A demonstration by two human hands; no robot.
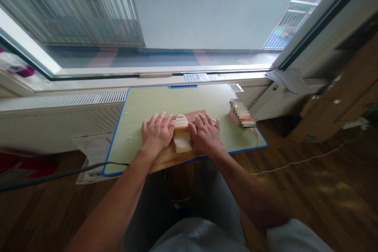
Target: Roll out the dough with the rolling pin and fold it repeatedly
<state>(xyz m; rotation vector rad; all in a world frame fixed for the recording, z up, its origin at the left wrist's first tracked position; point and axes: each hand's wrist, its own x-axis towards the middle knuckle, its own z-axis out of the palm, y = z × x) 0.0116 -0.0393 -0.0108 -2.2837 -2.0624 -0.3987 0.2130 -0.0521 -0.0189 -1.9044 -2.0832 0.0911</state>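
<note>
"Where are the hands from where you're standing?"

"Right ahead. The left hand (158, 130) and the right hand (206, 130) lie side by side with a gap between them, palms down, fingers stretched forward and a little spread."

"And what's in that gap?"

"A pale strip (183, 144) on a wooden board (165, 159). A light wooden bar (181, 127) runs across it from one hand toward the other, with the strip showing on both the near and far sides. I'd say dough and a rolling pin, but the hands cover too much for me to be sure."

"The board's on the desk (177, 98), then?"

"Yes, at the near edge of the desk, set at a slant. The desk is pale green with a blue rim. There's a metal ring (214, 120) just beside the right hand's fingers."

"I can see a dark strap (88, 168) reaching over the desk's left corner."

"And a blurred pale-and-red item (242, 114) near the right edge, well apart from the hands. Beyond the desk there's the big window (201, 15), with loose papers (291, 80) by its right corner and a cardboard box (333, 98) farther right."
</note>
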